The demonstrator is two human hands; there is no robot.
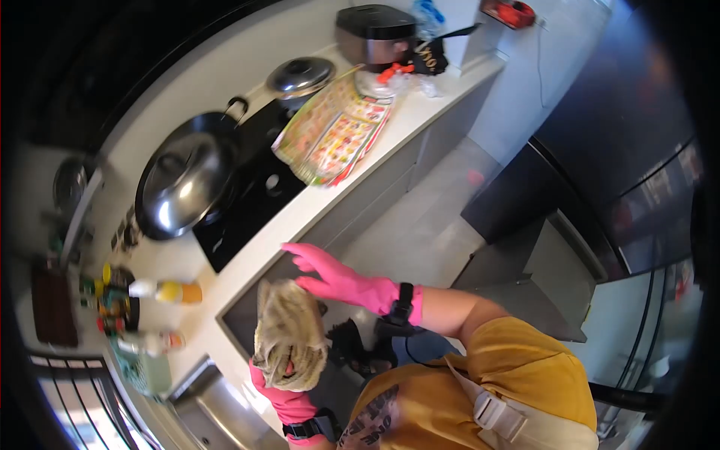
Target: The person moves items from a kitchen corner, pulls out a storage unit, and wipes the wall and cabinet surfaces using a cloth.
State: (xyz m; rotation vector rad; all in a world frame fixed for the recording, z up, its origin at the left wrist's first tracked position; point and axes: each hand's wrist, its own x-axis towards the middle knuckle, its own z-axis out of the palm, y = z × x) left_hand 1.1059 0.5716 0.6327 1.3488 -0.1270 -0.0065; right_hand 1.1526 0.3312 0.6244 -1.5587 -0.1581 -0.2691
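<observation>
Loosely bunched, a creased beige cloth (291,326) sits in the left hand's (279,394) grip, just before the bench (244,289); the right hand (330,276) spreads wide beside it. Metal lids (184,195) cover the wok (212,126) and pot (294,101), hiding their contents. A green basket (152,375) stands near the sink (217,412).

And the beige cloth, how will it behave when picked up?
Likely floppy: the beige cloth is bunched into loose folds. Probably fairly light, since the left hand alone holds it up. Unlikely to roll freely, given its irregular shape. Can't tell if it's wet.
</observation>
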